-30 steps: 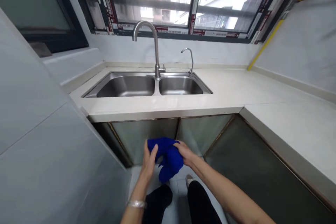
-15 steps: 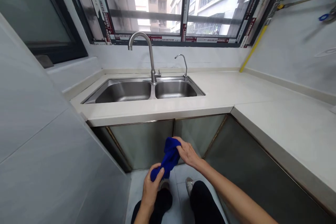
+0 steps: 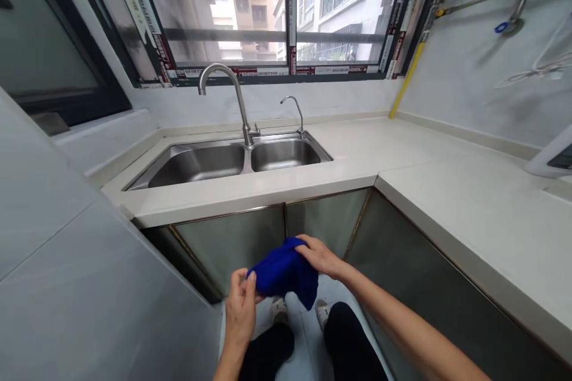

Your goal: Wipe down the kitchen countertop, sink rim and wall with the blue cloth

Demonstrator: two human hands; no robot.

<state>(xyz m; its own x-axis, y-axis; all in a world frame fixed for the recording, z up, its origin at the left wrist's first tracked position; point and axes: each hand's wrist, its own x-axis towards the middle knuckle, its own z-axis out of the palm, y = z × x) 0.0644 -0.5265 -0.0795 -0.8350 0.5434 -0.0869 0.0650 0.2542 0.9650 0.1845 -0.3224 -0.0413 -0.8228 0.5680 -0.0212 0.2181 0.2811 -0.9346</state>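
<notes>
A deep blue cloth (image 3: 286, 271) hangs between my two hands, in front of the cabinet doors and above the floor. My left hand (image 3: 241, 297) pinches its left end between thumb and fingers. At the upper right end, my right hand (image 3: 316, 253) grips the cloth, fingers closed over its edge. The lower right part droops loosely in a fold. Both hands are below the front edge of the pale countertop (image 3: 348, 169).
A steel double-bowl sink (image 3: 247, 161) with a tall faucet (image 3: 241, 101) and a small thin tap (image 3: 298, 110) is set into the countertop. Glass-fronted cabinet doors (image 3: 236, 238) stand below. A white appliance (image 3: 552, 155) sits at the right. A tiled wall (image 3: 67, 262) rises close on my left.
The bunched cloth has been spread wider, and my left hand has moved left and slightly up. The view has turned right, bringing the white appliance into sight.
</notes>
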